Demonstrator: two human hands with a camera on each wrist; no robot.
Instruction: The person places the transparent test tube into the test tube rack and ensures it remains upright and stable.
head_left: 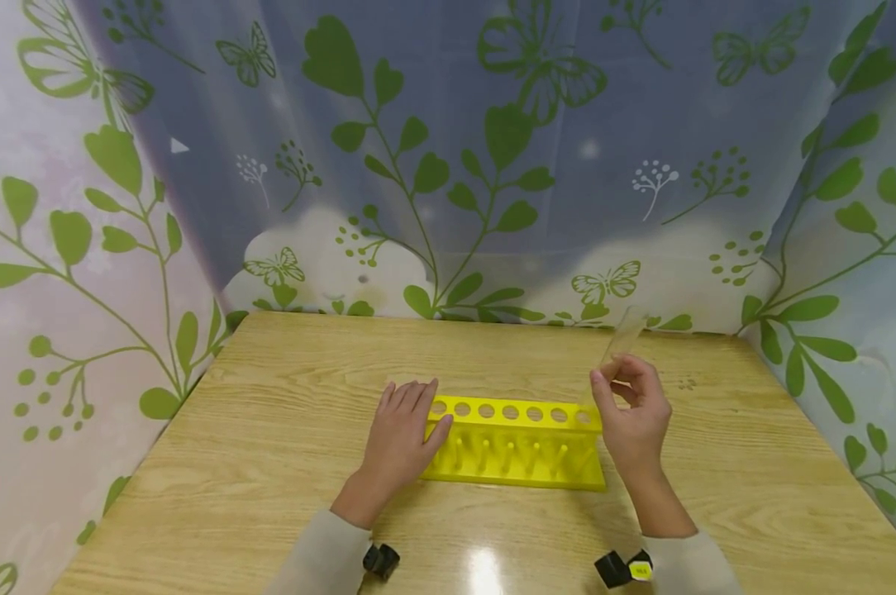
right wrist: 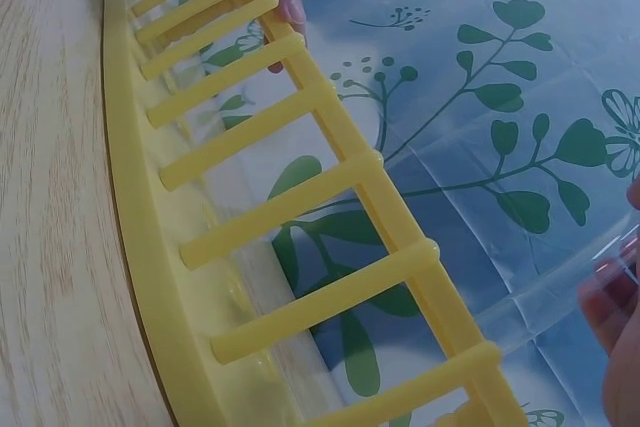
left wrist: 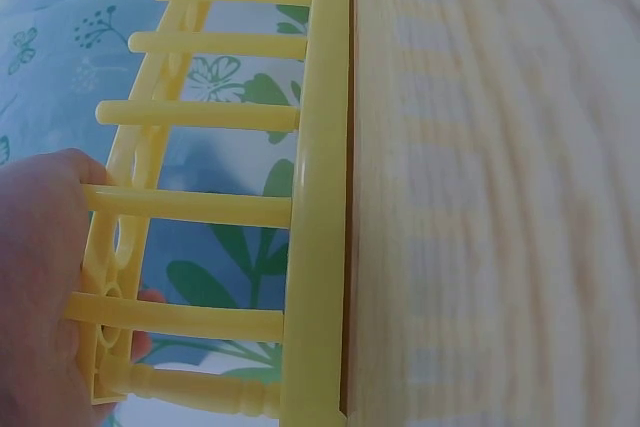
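A yellow test tube rack (head_left: 512, 475) stands upright on the table, with a row of round holes along its top and a row of pegs in front. My left hand (head_left: 403, 430) grips the rack's left end, thumb on the near side and fingers over the top. In the left wrist view the left hand (left wrist: 40, 267) reaches round the top rail. Beyond the rack's right end, my right hand (head_left: 634, 405) pinches a clear test tube (head_left: 624, 335), which tilts up and away. The right wrist view shows the see-through tube (right wrist: 545, 297) beside the rack's top rail.
The wooden table (head_left: 307, 355) reaches back to a curtain (head_left: 448, 207) printed with green leaves and butterflies. Similar patterned cloth hangs on the left and right. Black wrist devices (head_left: 383, 562) sit at both cuffs.
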